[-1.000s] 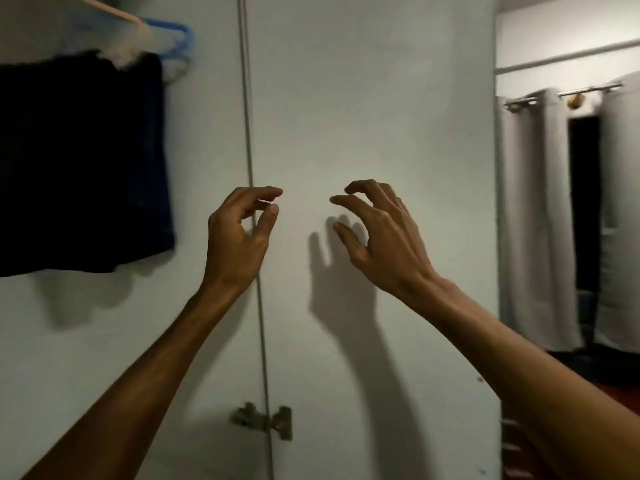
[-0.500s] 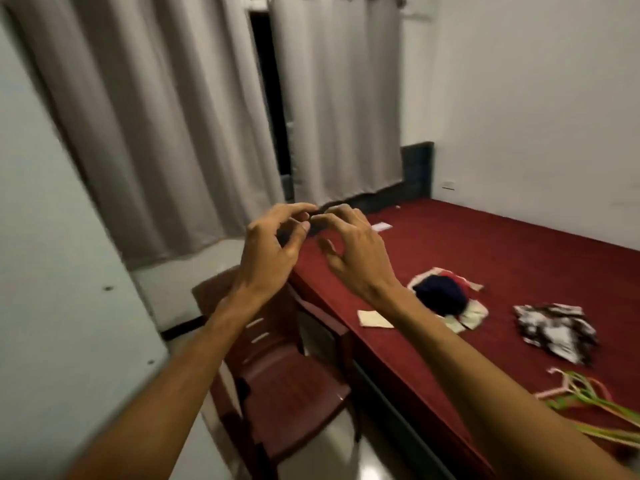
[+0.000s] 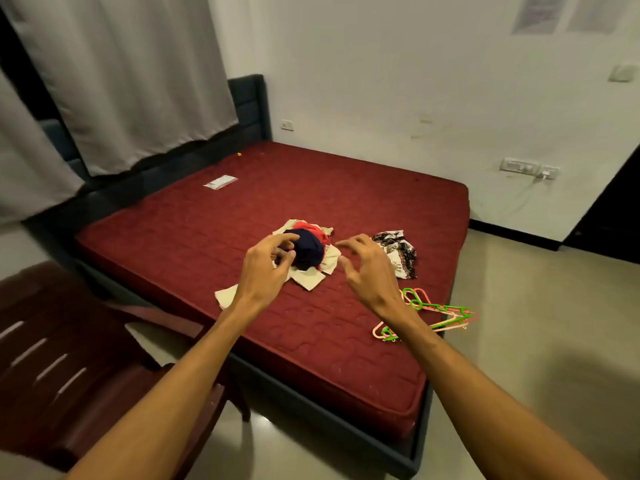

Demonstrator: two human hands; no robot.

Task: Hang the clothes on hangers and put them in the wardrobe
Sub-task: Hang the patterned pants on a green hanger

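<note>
Most work is left for you: your left hand point(image 3: 266, 268) and right hand point(image 3: 367, 271) hover apart, apparently empty, while the clothes pile point(image 3: 308, 251) and patterned garment point(image 3: 398, 252) lie unhung in the middle of the mattress point(image 3: 194, 223), the hangers point(image 3: 436, 313) at its right edge.

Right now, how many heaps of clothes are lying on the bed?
2. A mixed navy, red and cream heap lies on the mattress beyond the left hand; a black-and-white patterned garment lies right of it. More garments may be hidden inside the heap.
</note>
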